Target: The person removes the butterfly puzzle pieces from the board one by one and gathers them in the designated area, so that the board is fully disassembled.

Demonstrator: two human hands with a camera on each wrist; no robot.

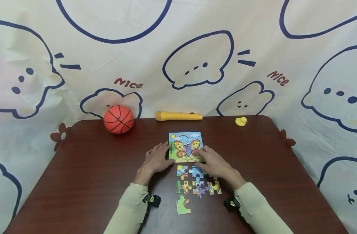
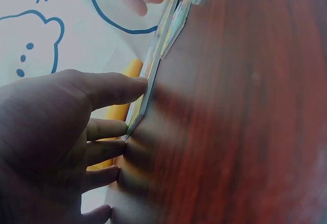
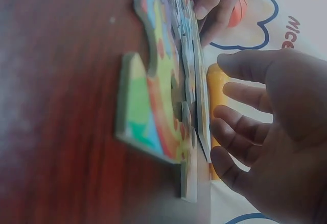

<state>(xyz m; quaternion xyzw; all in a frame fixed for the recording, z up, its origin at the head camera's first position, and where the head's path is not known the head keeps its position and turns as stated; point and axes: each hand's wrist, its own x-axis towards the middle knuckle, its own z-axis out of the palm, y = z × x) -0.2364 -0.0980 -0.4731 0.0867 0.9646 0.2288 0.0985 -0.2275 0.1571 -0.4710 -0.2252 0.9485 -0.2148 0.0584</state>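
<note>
Working from the left edge of the counter [image 1: 79,182] across, I see an orange ball [image 1: 118,119] near the far left corner, then a yellow torch [image 1: 178,116] lying along the far edge. My left hand [image 1: 156,160] rests flat with its fingers straight and loosely spread, fingertips touching the left edge of the picture card [image 1: 186,146] that shows the finished butterfly; the left wrist view confirms the fingers [image 2: 110,89] meeting the card's thin edge. That card lies about mid-counter. Just nearer to me lie the puzzle pieces [image 1: 196,185], partly joined in two rows, with one loose green piece [image 1: 183,205] closest to the near edge. My right hand [image 1: 215,162] lies with fingers extended on the card's lower right corner, its wrist partly covering the pieces. A small yellow duck [image 1: 241,121] sits towards the far right corner.

I judge this as squaring up the reference card. The next move calls for reaching back for the loose piece without disturbing the joined ones.
</note>
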